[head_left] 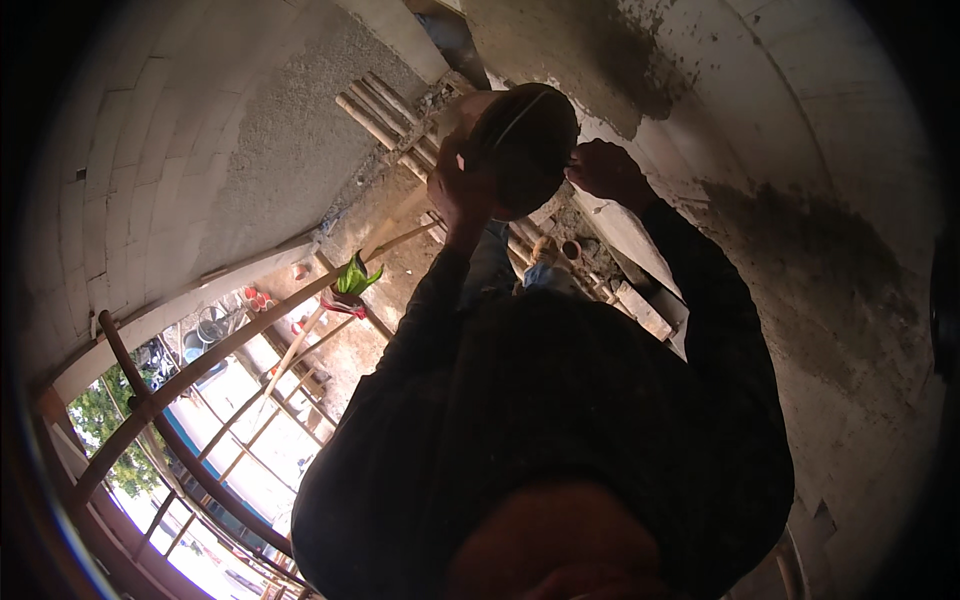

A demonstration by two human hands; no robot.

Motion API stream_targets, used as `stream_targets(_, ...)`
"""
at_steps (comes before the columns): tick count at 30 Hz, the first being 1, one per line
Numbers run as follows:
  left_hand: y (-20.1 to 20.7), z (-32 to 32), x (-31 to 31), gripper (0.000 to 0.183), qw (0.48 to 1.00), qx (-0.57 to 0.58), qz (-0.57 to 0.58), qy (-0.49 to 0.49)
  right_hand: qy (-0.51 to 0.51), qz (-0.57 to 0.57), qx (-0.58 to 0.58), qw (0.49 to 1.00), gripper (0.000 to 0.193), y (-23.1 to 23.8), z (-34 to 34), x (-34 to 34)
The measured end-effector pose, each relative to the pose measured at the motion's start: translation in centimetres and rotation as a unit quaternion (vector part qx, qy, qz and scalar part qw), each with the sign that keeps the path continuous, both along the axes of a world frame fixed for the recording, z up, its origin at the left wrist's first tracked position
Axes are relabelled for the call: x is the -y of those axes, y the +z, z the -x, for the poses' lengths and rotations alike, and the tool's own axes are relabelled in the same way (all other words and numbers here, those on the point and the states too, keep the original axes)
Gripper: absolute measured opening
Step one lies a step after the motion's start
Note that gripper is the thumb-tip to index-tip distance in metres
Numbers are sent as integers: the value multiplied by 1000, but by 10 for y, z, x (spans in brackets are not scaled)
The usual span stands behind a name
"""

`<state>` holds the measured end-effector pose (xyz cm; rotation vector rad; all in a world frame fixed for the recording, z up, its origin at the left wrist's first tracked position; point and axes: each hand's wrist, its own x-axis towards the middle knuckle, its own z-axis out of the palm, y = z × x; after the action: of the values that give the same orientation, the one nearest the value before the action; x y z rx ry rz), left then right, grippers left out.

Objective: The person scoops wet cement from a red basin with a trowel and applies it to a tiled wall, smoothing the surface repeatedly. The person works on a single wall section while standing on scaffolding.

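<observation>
A round, dark container (535,150), like a bucket or basin, is held up in front of my chest. A thin pale line, perhaps a wire handle, crosses its dark face. My left hand (465,195) is closed on the container's lower left side. At its right edge, my right hand (610,172) is curled, fingertips at or very near the rim. Shadow hides what those fingers hold, if anything. The container's inside is too dark to make out.
Under me are several wooden poles (385,110) and a small round cup-like thing (571,249). A green and red cloth or bag (352,285) hangs on the pole scaffold (215,355) at left. A part-plastered block wall (290,130) and a stained wall (830,270) stand on either side.
</observation>
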<state>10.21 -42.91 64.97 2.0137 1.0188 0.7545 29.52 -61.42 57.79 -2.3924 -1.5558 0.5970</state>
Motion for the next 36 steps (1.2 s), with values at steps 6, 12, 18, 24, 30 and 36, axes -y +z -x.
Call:
stream_targets(6, -14, 15, 2, 22, 999, -1, 27, -24, -65, 36, -266, 961, 50, 2, 43, 20)
stream_targets(12, -47, 34, -10, 22, 989, -3, 146, 28, -79, -65, -70, 992, 57, -35, 78, 56)
stream_targets(18, -73, 68, -32, 20, 958, 43, 257, 123, -41, -6, -161, 986, 40, 50, 68, 13)
stream_targets(24, -81, 131, -54, 21, 928, 21, 267, 258, -25, -125, -337, 933, 30, 46, 90, -20)
stream_targets(30, -103, 232, -79, 27, 902, 71, 250, 345, -74, 18, -650, 756, 34, -30, 91, -36)
stream_targets(36, -113, 270, -79, 28, 903, 16, 197, 382, -212, -151, -582, 771, 35, -100, -50, 46)
